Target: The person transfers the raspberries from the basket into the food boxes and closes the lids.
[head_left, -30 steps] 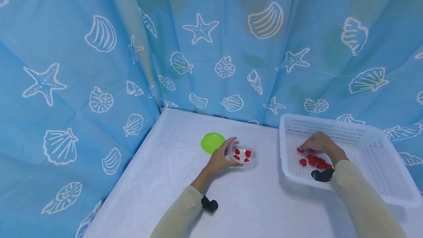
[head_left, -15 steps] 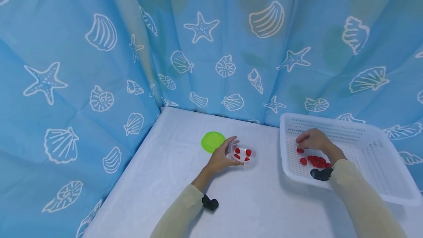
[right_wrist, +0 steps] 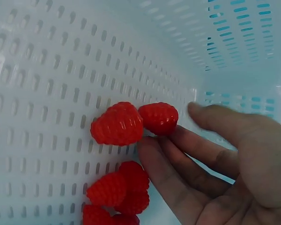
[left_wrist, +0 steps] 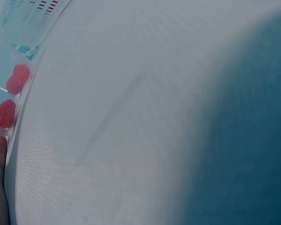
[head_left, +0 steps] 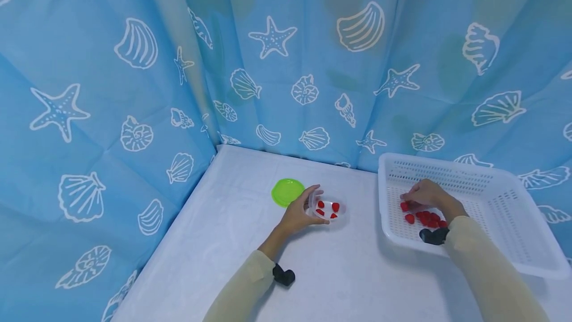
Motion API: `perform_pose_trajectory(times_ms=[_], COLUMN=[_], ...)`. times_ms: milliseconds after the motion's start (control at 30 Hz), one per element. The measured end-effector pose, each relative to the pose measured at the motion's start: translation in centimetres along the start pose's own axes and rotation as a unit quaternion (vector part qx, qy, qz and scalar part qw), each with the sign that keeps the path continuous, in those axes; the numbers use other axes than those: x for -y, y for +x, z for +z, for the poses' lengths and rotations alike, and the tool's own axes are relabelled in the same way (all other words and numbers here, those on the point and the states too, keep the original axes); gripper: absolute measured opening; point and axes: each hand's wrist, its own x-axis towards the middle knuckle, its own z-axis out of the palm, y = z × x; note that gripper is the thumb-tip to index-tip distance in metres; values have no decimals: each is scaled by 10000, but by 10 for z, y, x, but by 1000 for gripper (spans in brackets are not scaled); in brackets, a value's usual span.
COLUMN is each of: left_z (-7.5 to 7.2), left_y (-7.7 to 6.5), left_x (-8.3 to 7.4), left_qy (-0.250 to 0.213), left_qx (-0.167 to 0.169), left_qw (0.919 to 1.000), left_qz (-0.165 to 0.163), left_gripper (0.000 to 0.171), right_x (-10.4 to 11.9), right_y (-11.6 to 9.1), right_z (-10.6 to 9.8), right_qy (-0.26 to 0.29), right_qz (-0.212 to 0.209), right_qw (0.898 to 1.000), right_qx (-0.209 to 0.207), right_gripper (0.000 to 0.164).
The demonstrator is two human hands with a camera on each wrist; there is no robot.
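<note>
In the head view my left hand grips a small clear plastic container from its left side, thumb at the near side and fingers at the far side. Several red raspberries lie inside it. My right hand reaches into a white perforated basket. In the right wrist view its fingertips touch a raspberry, while the thumb stands a little apart from it. A bigger-looking raspberry lies against that one, and several more are clustered nearby on the basket floor.
A bright green round lid lies on the white-covered table, behind my left hand. Blue curtains with shell and starfish prints stand along the table's back and left edges. The basket's raised walls surround my right hand.
The raspberry pinched by my right hand at first is now on the basket floor at its fingertips. The right hand rose slightly, then lowered again. My left hand and the container stayed put.
</note>
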Motion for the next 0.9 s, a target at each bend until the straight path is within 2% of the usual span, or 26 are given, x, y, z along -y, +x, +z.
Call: perform_pose_trajectory(times_ms=[367, 567, 900], left_z=[-1, 1, 0], left_y=[0, 0, -1], left_x=[0, 0, 2], left_qy=[-40, 12, 11], left_qx=[17, 1, -2], left_qw=[10000, 10000, 9999], left_qz=[48, 86, 121], left_gripper=[95, 95, 95], right_x=[-3, -6, -9], right_y=[3, 2, 2], right_z=[2, 4, 4], right_qy=[-5, 123, 353], right_qz=[-7, 31, -145], right_qw=[10000, 9998, 9987], right_qx=[-53, -131, -351], right_gripper=[61, 67, 71])
